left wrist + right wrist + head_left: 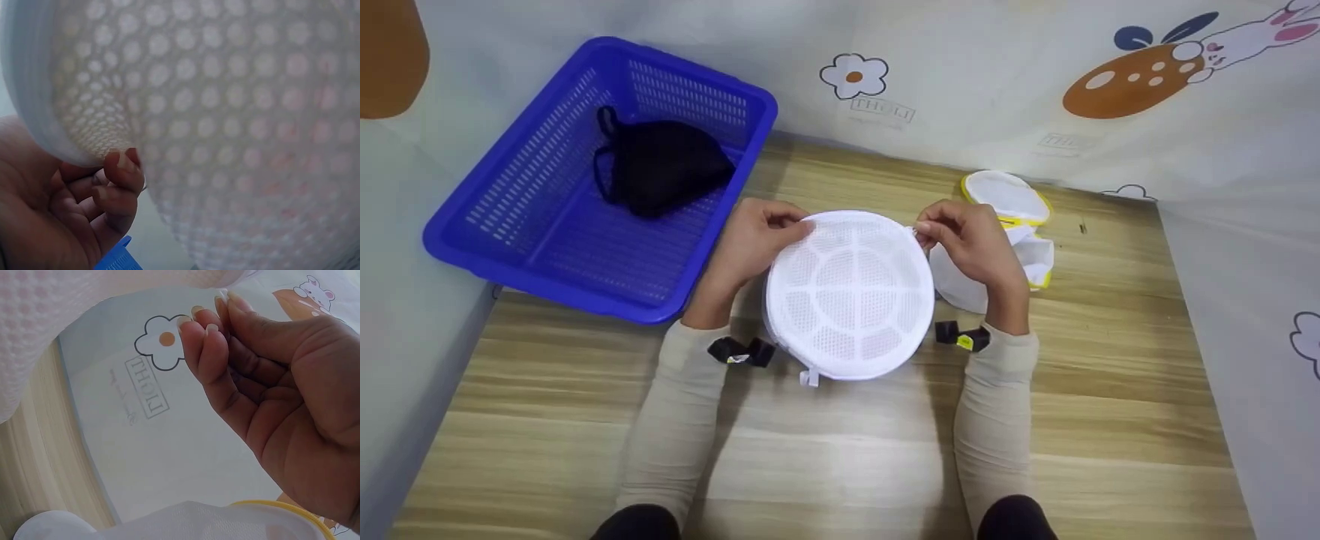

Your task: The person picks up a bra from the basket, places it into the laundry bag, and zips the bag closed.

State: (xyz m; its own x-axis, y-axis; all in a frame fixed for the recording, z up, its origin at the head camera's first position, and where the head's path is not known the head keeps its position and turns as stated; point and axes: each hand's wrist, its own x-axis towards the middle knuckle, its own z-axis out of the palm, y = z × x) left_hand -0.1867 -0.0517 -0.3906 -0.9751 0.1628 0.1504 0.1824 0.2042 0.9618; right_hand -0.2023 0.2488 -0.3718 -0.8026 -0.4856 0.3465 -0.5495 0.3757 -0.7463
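A round white mesh laundry bag (851, 296) is held up between both hands, its panelled face turned to the head view. My left hand (754, 244) pinches its rim at the upper left; in the left wrist view the thumb and fingers grip the edge of the mesh. At the upper right, my right hand (971, 236) pinches a small white tab (224, 293) at the bag's edge, possibly the zipper pull; the fingers mostly cover it. A white loop (809, 377) sticks out at the bag's lower edge. What is inside the bag cannot be made out.
A blue plastic basket (547, 292) stands at the left with a black bra-like garment (667, 165) in it. Behind my right hand lie white mesh bags with yellow trim (1006, 196) on the wooden surface (1117, 360). Printed sheeting (960, 90) forms walls behind and beside.
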